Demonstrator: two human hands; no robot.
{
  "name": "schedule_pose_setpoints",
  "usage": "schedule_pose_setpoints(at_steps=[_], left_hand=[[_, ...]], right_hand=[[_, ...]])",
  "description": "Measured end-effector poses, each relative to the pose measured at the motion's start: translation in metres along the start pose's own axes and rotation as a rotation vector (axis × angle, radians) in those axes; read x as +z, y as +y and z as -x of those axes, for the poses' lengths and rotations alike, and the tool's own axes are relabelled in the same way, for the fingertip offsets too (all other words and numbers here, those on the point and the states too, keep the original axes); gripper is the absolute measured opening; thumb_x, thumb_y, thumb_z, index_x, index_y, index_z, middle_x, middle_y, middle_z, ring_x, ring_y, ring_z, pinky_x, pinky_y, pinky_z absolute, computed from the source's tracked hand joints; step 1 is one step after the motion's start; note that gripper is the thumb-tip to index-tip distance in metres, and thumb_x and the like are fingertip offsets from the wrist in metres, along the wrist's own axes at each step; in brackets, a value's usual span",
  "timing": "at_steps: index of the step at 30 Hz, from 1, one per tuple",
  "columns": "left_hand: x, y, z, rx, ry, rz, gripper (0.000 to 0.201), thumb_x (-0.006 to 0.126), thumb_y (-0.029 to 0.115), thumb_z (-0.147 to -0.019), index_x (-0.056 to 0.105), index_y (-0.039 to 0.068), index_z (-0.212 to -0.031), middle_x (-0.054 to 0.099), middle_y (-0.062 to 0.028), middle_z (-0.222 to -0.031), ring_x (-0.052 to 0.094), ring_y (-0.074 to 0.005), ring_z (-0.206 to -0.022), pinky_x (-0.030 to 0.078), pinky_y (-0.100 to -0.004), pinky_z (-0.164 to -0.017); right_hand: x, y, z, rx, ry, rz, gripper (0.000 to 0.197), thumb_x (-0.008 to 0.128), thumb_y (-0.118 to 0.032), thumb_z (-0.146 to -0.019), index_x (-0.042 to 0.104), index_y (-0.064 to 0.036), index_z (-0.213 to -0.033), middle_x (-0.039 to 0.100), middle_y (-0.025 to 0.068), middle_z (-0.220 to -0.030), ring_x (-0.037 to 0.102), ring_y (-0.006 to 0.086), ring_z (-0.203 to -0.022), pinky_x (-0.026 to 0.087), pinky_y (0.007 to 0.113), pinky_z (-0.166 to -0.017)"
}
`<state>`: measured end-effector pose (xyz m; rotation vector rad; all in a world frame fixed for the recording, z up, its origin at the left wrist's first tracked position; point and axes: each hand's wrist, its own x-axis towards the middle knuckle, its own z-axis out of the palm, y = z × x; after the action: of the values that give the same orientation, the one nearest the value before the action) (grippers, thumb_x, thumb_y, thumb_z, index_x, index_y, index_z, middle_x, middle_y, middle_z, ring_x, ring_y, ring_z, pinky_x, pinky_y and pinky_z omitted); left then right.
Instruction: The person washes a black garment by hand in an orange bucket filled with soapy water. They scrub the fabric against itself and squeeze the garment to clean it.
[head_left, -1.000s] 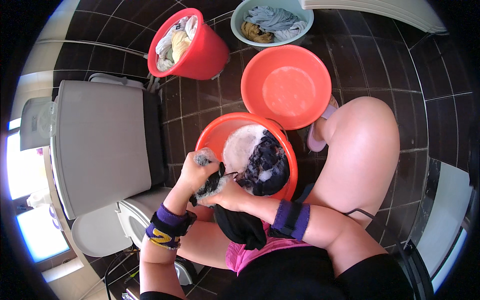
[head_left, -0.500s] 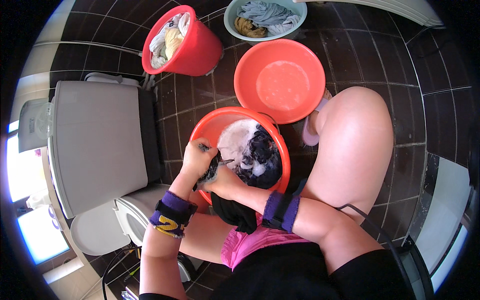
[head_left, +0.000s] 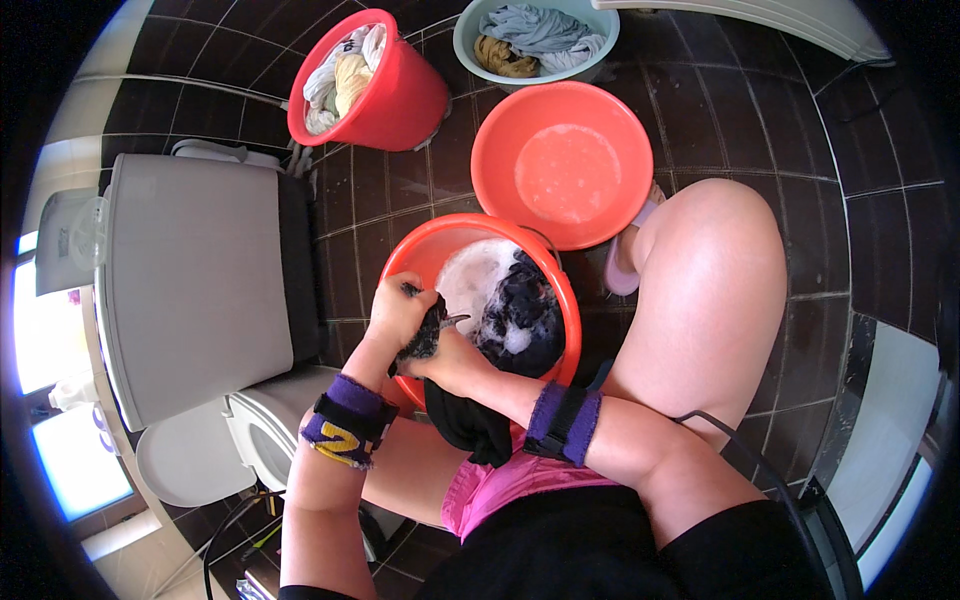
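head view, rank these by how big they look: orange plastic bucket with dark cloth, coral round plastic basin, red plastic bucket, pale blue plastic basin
1. Orange plastic bucket, partly covered, perhaps enlarged by nearness
2. Coral round plastic basin
3. Red plastic bucket
4. Pale blue plastic basin

There are two buckets (head_left: 425,258) (head_left: 400,105) and two basins (head_left: 570,170) (head_left: 467,40).

A head-worn fisheye camera looks down at close range on a round orange plastic bucket (head_left: 425,258), dark corners perhaps hiding detail.
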<state>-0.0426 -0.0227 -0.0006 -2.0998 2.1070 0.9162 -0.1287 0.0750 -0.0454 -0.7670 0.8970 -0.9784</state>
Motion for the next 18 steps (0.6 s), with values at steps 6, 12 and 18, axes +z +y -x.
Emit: schedule_pose_setpoints(at_steps=[6,12,18], left_hand=[[-0.004,0.015,-0.013,0.050,0.024,0.079,0.023,0.070,0.018,-0.068,0.064,-0.001,-0.079,0.063,-0.0153,-0.068,0.064,-0.0245,-0.067,0.050,-0.0340,-0.066],[-0.012,0.049,-0.055,0.072,-0.198,0.799,0.018,0.069,0.018,-0.082,0.062,0.005,-0.070,0.060,0.0002,-0.069,0.055,-0.0087,-0.065,0.046,-0.0247,-0.064],[-0.021,0.109,-0.095,-0.006,-0.366,1.382,0.047,0.052,0.048,-0.093,0.058,0.005,-0.111,0.064,-0.0087,-0.104,0.061,-0.0201,-0.098,0.048,-0.0339,-0.088]], right_hand=[[-0.013,-0.010,-0.006,-0.062,0.062,-0.006,0.044,0.076,-0.017,-0.072,0.056,0.0018,-0.106,0.065,0.0093,-0.096,0.062,0.0193,-0.092,0.047,0.032,-0.083],[-0.052,-0.039,-0.024,-0.141,0.075,-0.237,0.032,0.071,-0.015,-0.082,0.058,-0.0015,-0.108,0.065,0.0039,-0.102,0.060,0.0108,-0.091,0.048,0.029,-0.082],[-0.119,-0.106,-0.043,-0.258,0.243,-0.360,0.033,0.069,-0.020,-0.083,0.063,-0.0032,-0.111,0.066,0.0026,-0.101,0.060,0.0118,-0.092,0.048,0.029,-0.085]])
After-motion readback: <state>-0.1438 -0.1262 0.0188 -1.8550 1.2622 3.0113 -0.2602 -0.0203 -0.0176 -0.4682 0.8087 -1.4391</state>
